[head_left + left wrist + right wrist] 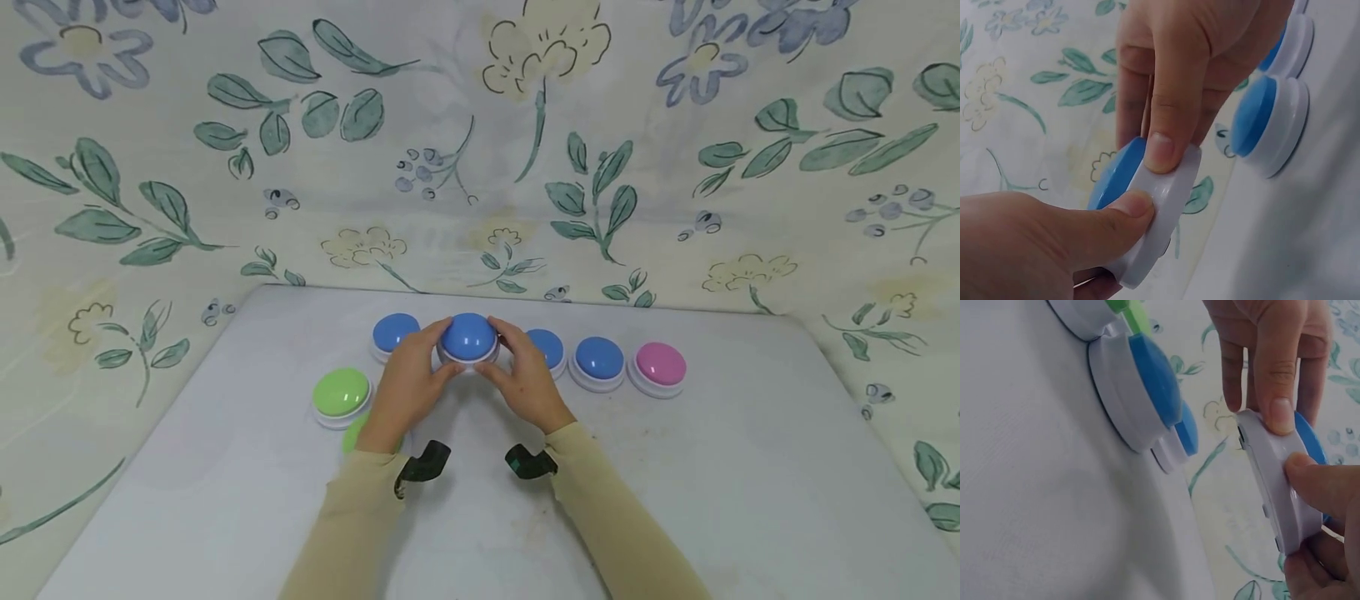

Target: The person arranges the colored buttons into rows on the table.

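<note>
Both hands hold one round push button (468, 337) with a blue dome and a white base, lifted above the table's far part. My left hand (408, 379) grips its left side, thumb on the white base. On the opposite side my right hand (531, 387) grips it the same way. Up close in the left wrist view, the left thumb (1110, 215) and the right thumb (1163, 125) press the white rim. The underside edge of the base (1266, 494) shows small dark feet in the right wrist view.
To the right on the white table (735, 467) stand two blue buttons (600, 360) and a pink button (660, 365). Another blue button (395, 332) stands behind my left hand. Two green buttons (341, 393) lie left, one partly hidden by the left wrist. Flowered cloth (450, 150) rises behind the table.
</note>
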Demonstrator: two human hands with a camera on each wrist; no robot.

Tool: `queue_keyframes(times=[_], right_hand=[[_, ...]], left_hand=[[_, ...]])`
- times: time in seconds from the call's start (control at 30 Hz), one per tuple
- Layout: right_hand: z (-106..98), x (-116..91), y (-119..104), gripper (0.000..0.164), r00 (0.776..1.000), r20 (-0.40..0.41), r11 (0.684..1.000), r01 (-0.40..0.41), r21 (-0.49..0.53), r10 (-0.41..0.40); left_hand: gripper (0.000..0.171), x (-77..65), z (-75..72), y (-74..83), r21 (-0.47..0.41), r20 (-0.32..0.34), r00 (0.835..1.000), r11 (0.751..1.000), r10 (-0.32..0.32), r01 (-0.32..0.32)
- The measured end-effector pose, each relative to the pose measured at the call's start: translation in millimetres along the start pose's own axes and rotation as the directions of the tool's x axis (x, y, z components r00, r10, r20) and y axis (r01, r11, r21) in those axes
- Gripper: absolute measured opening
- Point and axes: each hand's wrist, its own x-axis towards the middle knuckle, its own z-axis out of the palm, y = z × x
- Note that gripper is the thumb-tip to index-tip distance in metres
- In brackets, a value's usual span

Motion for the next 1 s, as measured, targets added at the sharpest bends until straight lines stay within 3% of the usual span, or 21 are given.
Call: queue_keyframes(times=[0.57, 1.0], right_hand=[[10.9, 3.2, 15.1, 0.062, 0.995, -0.090, 0.997, 0.028, -0.078, -0.035], [19.9, 0.5, 22.9, 0.058, 0.994, -0.090, 0.987, 0.043, -0.154, -0.057]], left_hand=[[0.065, 12.6, 18.7, -5.3, 0.033, 0.011, 1.000, 0.999, -0.008, 0.008], [0.062, 12.1, 34.7, -10.0, 0.046, -0.024, 1.000, 0.999, -0.012, 0.013]])
